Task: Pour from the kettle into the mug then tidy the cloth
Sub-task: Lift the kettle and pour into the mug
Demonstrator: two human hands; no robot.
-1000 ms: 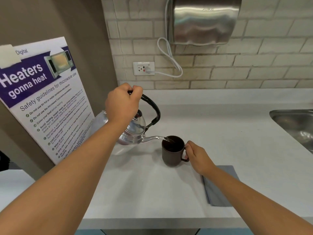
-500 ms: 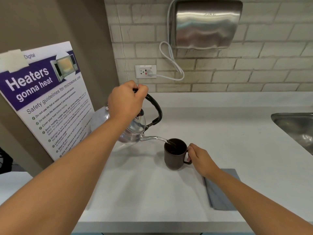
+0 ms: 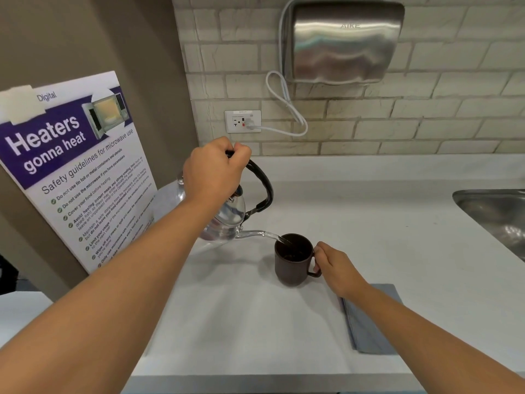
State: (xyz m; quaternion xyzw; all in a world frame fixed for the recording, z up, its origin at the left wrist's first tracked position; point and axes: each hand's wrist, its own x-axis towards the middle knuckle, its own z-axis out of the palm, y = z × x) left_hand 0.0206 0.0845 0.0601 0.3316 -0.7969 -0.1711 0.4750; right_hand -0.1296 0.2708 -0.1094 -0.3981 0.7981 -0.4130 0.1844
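Note:
A shiny metal kettle (image 3: 227, 220) with a black arched handle hangs tilted above the white counter, its thin spout reaching over the rim of a dark brown mug (image 3: 292, 263). My left hand (image 3: 216, 172) is closed around the top of the kettle's handle. My right hand (image 3: 338, 268) grips the mug's handle, and the mug stands on the counter. A folded grey cloth (image 3: 369, 325) lies flat to the right of the mug, partly under my right forearm.
A microwave safety poster (image 3: 74, 166) leans against the left wall. A steel sink (image 3: 494, 214) is set into the counter (image 3: 241, 322) at the right. A hand dryer (image 3: 343, 41) and a socket with its white cord are on the brick wall behind.
The kettle stays tilted over the mug, held the same way. Both hands keep their grips. The view has shifted slightly.

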